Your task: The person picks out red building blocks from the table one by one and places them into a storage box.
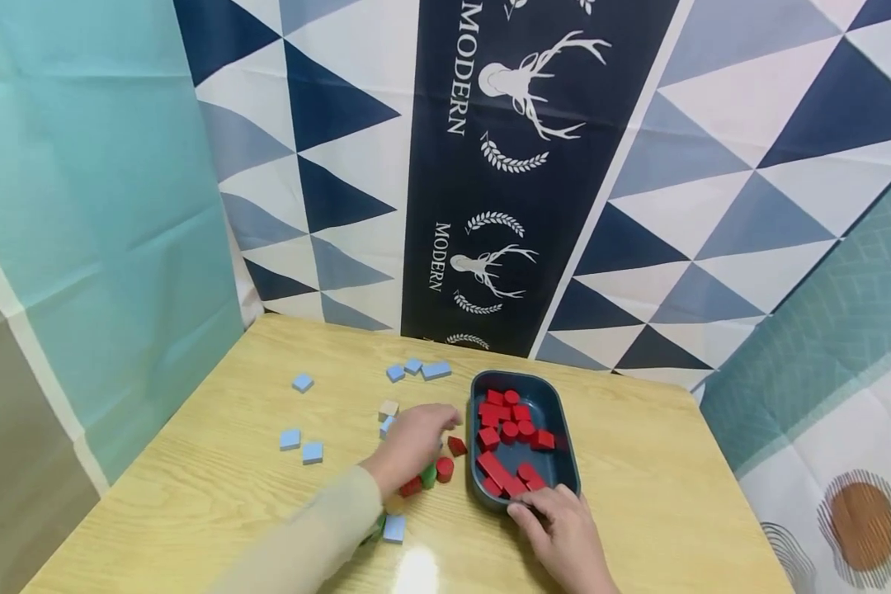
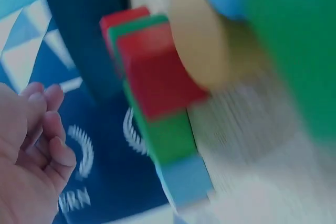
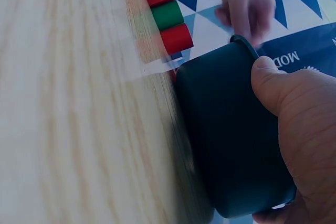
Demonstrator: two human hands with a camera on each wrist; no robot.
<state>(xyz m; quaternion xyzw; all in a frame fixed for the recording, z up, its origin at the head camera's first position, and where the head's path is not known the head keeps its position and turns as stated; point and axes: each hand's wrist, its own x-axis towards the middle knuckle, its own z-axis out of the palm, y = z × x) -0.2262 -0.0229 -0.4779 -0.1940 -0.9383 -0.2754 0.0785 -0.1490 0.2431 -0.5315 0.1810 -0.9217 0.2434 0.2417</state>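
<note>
A dark blue tray [image 1: 544, 403] holds several red blocks [image 1: 526, 431] of different shapes. My right hand [image 1: 564, 532] grips its near end, and the right wrist view shows the thumb [image 3: 270, 74] on the rim. Just left of the tray, my left hand [image 1: 414, 441] hovers above loose blocks. Its fingers [image 2: 55, 124] are loosely bent in the left wrist view, with nothing visible in them. Close by lie a red block [image 1: 456, 446], a red cylinder [image 1: 445, 469] and a green block [image 1: 429, 476]. The left forearm partly hides other blocks.
Light blue blocks [image 1: 312, 453] are scattered over the left of the wooden table [image 1: 631, 495], with others [image 1: 436, 370] near the back edge. A pale wooden block [image 1: 388, 409] stands beyond the left hand. Patterned cloth [image 1: 356, 165] hangs behind the table.
</note>
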